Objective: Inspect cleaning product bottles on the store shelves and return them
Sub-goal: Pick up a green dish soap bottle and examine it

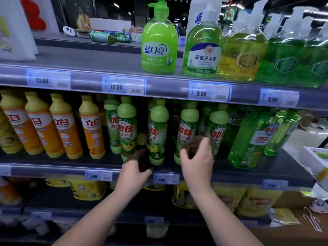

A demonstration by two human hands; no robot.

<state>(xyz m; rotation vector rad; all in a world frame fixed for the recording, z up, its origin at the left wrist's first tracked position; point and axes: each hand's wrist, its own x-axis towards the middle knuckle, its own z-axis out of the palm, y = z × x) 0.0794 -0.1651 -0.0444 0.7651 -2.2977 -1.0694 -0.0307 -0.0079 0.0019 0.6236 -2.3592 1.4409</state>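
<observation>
Several green lemon dish-soap bottles stand in a row on the middle shelf. My left hand hovers at the shelf's front edge, just left of the base of one green bottle, fingers apart and blurred, with nothing in it. Further right, my right hand is spread open in front of the lower part of the neighbouring green bottle, partly covering its label. Neither hand is closed around a bottle.
Orange and yellow dish-soap bottles fill the left of the middle shelf, and larger clear green bottles stand on the right. Green pump hand-soap bottles line the top shelf. Yellow refill bags sit below. A white cart edge shows at the right.
</observation>
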